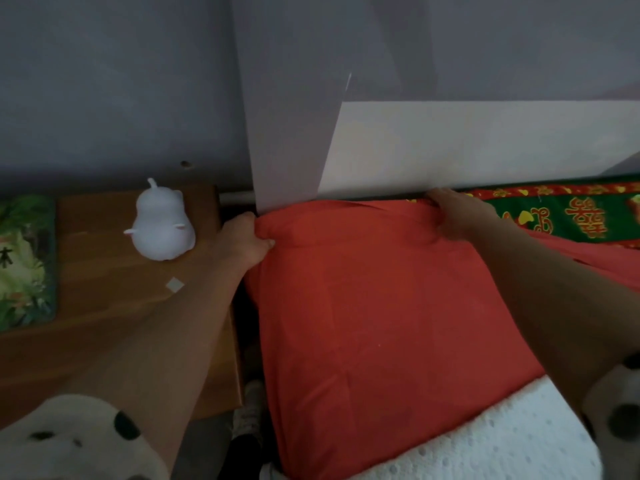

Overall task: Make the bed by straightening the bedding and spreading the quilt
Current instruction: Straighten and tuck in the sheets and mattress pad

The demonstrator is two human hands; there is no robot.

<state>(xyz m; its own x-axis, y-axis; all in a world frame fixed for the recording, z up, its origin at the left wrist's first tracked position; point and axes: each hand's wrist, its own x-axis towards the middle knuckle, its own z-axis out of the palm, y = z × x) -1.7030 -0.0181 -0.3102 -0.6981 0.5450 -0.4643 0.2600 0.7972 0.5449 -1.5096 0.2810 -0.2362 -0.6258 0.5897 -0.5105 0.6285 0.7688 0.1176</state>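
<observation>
A red quilt lies over the head end of the bed, up against the white headboard. My left hand is shut on the quilt's left corner, bunching the cloth. At the top edge of the quilt, by the headboard, my right hand grips the cloth. To the right lies a green and red patterned pillow. A white textured blanket shows at the near edge, under the red quilt.
A wooden nightstand stands left of the bed with a white animal-shaped figure and a green picture book on it. A narrow gap with a shoe separates nightstand and bed. The grey wall is behind.
</observation>
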